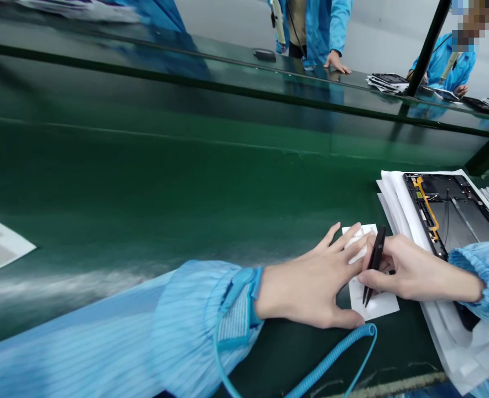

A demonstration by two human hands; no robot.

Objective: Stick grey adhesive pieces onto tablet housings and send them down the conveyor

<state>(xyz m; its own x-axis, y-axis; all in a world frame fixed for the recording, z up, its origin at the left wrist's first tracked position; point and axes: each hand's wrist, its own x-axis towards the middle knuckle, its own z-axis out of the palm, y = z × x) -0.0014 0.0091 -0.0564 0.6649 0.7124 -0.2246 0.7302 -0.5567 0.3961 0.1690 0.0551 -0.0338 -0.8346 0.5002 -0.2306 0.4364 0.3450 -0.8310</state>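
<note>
On the green worktop (145, 204), toward the right of the view, lies a small white card (373, 309), the piece being handled. Left hand (311, 287): open, palm down, fingers spread, the fingertips over the card's upper part and the thumb at its lower left edge. Right hand (410, 271): closed in a pinch around black tweezers (377, 255), held tilted, with the two tips pointing down over the card and slightly apart; whether they touch it cannot be told. Fingers of both hands overlap in the view. Both forearms are in light blue sleeves. A blue strap (238, 315) circles the left wrist, and a coiled blue cord (331, 359) curves below the hands. Right of the card, a stack of white sheets (398, 204) bears an opened black device (456, 204) with an orange ribbon (427, 207), partly hidden by the right sleeve (485, 279). At the far left edge, a separate pale sheet (4, 246) lies flat. Beyond the worktop runs a glossy raised shelf (228, 72); behind it, a person in blue stands with one palm (337, 62) on its surface, and another person (446, 66) is at upper right.
</note>
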